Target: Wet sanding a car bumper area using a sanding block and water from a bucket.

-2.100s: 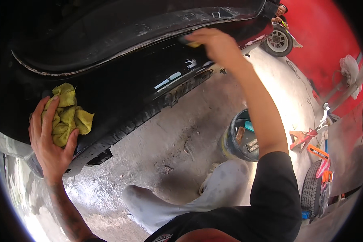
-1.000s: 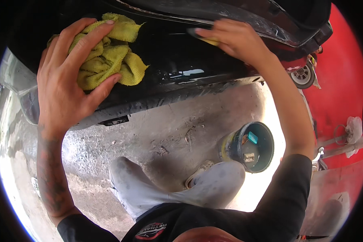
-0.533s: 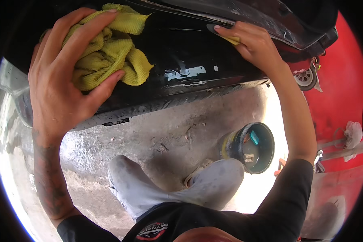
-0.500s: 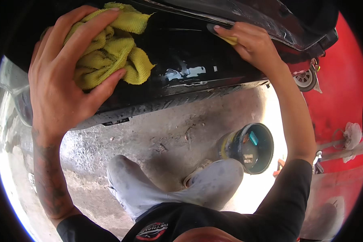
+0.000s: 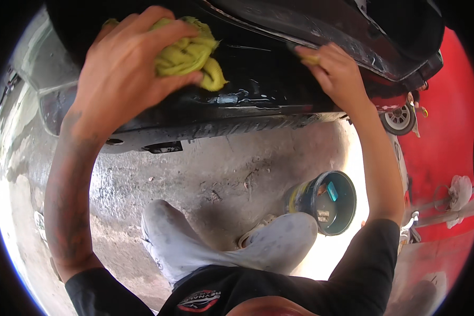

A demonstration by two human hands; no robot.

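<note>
My left hand (image 5: 122,71) grips a crumpled yellow-green cloth (image 5: 179,55) against the glossy black car body panel (image 5: 258,71), fingers curled over its top and thumb at its lower side. Farther right, my right hand (image 5: 337,76) pinches a small dark and yellow pad (image 5: 305,57) at the panel, just below a curved seam with a pale, rough edge (image 5: 258,27). Pale wet patches show on the black paint between my hands, along with a thin light streak higher up. Both forearms reach up from the lower edge of the view.
On the stained concrete floor (image 5: 221,168), a dark bucket (image 5: 339,208) with a teal item inside stands right of my knees. A wheel (image 5: 397,118) lies beyond the panel's right end. A red painted surface (image 5: 442,147) with a plastic bag (image 5: 458,192) fills the right side.
My left hand and the cloth have shifted right and slightly up over the last half second. My right hand sits a little lower and farther right in view, still holding the pad.
</note>
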